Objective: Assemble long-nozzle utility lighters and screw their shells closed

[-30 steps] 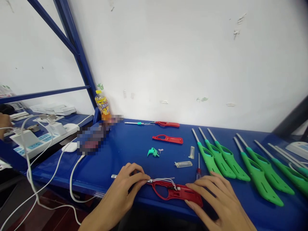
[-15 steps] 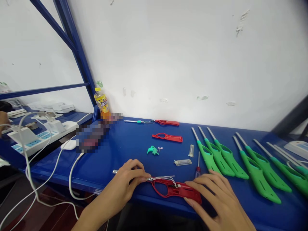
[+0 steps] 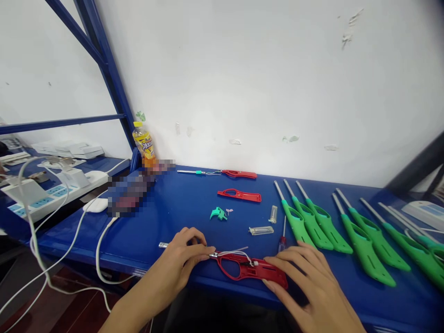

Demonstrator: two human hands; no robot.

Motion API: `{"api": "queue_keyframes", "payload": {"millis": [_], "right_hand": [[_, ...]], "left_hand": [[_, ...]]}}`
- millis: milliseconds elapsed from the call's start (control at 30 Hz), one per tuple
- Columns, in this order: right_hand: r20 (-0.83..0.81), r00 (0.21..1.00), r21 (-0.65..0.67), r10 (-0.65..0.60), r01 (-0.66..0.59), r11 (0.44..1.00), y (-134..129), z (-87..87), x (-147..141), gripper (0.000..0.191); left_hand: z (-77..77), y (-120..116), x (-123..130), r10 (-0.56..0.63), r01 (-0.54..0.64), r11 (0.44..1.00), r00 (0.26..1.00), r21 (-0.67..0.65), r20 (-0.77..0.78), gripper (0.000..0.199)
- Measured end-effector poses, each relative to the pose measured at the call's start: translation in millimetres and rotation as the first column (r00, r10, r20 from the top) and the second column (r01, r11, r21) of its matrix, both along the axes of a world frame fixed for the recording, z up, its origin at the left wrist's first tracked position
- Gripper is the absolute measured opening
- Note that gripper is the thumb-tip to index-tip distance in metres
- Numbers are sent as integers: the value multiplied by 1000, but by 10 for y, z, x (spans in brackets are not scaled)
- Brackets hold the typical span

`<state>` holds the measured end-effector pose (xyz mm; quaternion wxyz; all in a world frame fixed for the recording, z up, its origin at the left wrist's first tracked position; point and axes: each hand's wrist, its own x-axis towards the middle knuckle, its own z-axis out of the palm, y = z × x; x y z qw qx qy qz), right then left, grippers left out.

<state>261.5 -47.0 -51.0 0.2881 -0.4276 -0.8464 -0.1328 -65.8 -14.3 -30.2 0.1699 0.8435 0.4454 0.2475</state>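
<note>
At the near table edge lies an opened red lighter handle half (image 3: 255, 272), its finger loop towards the left. My left hand (image 3: 185, 254) pinches a metal lighter tube (image 3: 163, 245) right at the loop's front end; the tube's tip sticks out on the far side of that hand. White wires (image 3: 236, 252) run from there into the handle. My right hand (image 3: 307, 280) grips the handle's right end between thumb and fingers. Beyond lie a teal trigger (image 3: 218, 213), small pale pieces (image 3: 229, 211), clear containers (image 3: 261, 230) and a screwdriver (image 3: 282, 240) beside my right hand.
Several green lighters (image 3: 322, 236) cover the right side. Farther back are a red handle half (image 3: 239, 196) and a partly assembled red lighter (image 3: 239, 174). A drink bottle (image 3: 144, 144), a power strip (image 3: 52, 192) and white cables (image 3: 99, 249) stand at left.
The view has shifted slightly. Both hands keep the same hold on the tube and the red handle half, with little visible movement.
</note>
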Motion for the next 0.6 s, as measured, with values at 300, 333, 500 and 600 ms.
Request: {"api": "queue_keyframes", "payload": {"millis": [300, 333, 500, 600], "right_hand": [[8, 1000, -12, -7, 7, 1000, -2, -12, 1, 27], [5, 1000, -12, -6, 6, 1000, -2, -14, 1, 27], [-7, 1000, -9, -4, 3, 1000, 2, -15, -2, 27], [-5, 1000, -7, -6, 6, 1000, 0, -8, -4, 26]], "left_hand": [[-84, -1, -42, 37, -37, 999, 999, -2, -17, 39], [-72, -14, -43, 43, -43, 999, 999, -7, -21, 38], [5, -54, -54, 75, -76, 995, 997, -61, -21, 39], [44, -36, -57, 48, -46, 995, 999, -90, 20, 33]]}}
